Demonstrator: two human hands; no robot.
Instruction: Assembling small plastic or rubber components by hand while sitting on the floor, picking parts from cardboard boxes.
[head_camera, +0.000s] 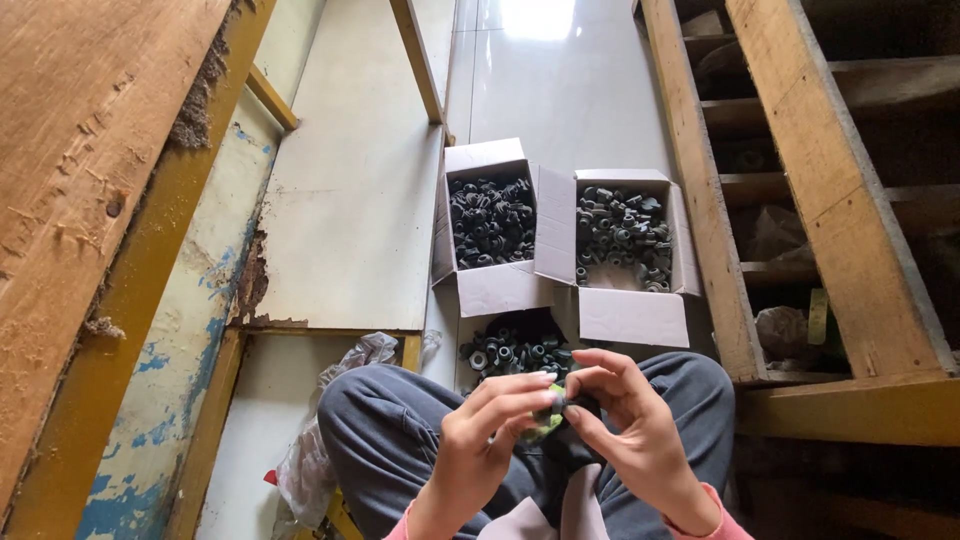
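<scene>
My left hand (490, 425) and my right hand (625, 420) meet over my lap, fingertips pinching a small dark part with a green piece (548, 425) between them; most of it is hidden by my fingers. Just beyond my knees lies a loose pile of small black ring-shaped parts (515, 350) on the floor. Farther out stand two open white cardboard boxes, the left box (490, 285) and the right box (630, 315), each filled with several similar dark parts.
A wooden rack (800, 200) with shelves rises on the right. A worn wooden board (80, 180) and a flaking painted panel (210, 290) run along the left. A crumpled clear plastic bag (320, 440) lies by my left knee on the glossy tiled floor (570, 90).
</scene>
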